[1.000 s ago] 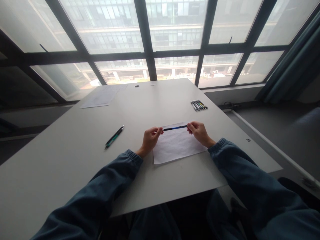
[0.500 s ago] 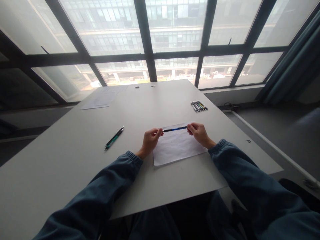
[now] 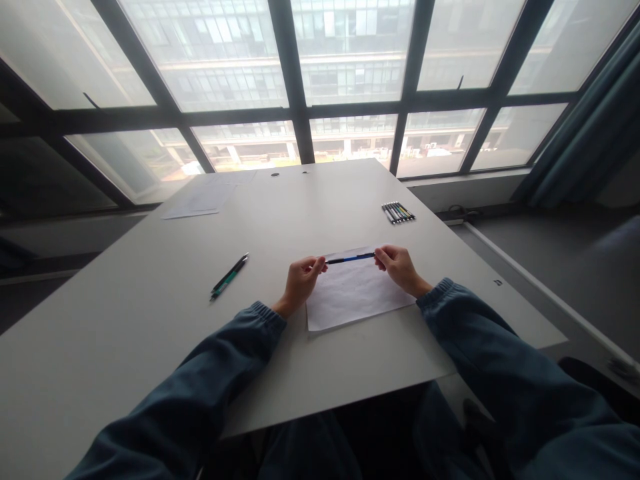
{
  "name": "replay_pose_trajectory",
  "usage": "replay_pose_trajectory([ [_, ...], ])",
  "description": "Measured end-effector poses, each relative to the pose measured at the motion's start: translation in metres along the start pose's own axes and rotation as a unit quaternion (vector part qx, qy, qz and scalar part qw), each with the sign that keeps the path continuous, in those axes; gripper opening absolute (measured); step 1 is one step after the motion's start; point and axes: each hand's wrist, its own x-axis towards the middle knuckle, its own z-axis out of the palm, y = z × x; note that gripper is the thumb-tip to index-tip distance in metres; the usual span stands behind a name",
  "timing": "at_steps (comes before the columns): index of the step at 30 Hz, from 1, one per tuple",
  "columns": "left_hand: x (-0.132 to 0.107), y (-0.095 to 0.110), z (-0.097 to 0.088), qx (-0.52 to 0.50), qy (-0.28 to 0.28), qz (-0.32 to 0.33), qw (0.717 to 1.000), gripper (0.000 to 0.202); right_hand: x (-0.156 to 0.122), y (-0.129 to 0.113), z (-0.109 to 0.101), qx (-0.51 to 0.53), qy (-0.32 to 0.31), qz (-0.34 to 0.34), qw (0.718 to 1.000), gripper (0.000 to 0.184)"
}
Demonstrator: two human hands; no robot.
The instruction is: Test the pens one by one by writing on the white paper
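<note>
A: What do the hands have?

B: The left hand (image 3: 301,277) has its thumb and fingers clamped on one end of a blue-and-black pen (image 3: 351,258); the right hand (image 3: 399,267) pinches the other end. The pen spans the gap between them, nearly level, over the far part of a white sheet (image 3: 357,300).

A: Touching the sheet?

B: I can't tell from this angle.

A: What could go wrong?

B: Both grips cover only the ends, so if one loosened, I'd expect that end to dip and perhaps knock the sheet. The sheet looks loose, too — a wrist brushing it could drag it askew.

A: And farther out?

B: Left of the left hand, two pens (image 3: 230,278) lie aslant, close together, on the white bench (image 3: 280,373). Beyond the right hand, a row of pens (image 3: 399,212) sits near the bench's right edge. A careless sweep of the right sleeve (image 3: 470,340) that way could scatter them — or roll one off. More papers (image 3: 197,201) lie at the far left, towards the window (image 3: 350,50), probably safely out of reach.
</note>
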Motion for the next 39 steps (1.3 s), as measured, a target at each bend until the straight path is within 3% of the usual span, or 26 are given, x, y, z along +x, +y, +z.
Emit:
replay_pose_trajectory([
  [39, 0.0001, -0.0038, 0.0012, -0.011, 0.005, -0.009, 1.000, 0.048, -0.0008, -0.0011, 0.0016, -0.021, -0.007, 0.007, 1.000, 0.053],
])
